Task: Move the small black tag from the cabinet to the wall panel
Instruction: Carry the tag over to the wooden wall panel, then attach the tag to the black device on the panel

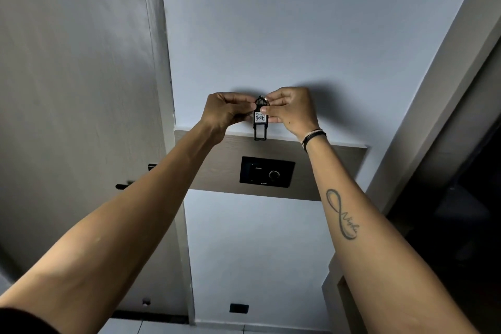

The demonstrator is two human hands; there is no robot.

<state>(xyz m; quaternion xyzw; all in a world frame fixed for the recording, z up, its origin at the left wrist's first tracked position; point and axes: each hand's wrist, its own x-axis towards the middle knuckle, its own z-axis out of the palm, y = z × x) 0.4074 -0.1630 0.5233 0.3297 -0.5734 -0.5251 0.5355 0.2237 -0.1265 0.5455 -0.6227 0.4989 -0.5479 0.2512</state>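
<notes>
Two sets of fingertips pinch the small black tag from either side, left hand and right hand both closed on it, just above the wall panel. Best lower it steadily toward the black switch plate.

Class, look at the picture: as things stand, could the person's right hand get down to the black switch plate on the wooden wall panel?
Probably yes. The right hand is above the black switch plate, with nothing between them, but it is pinching the black tag together with the left hand.
</notes>
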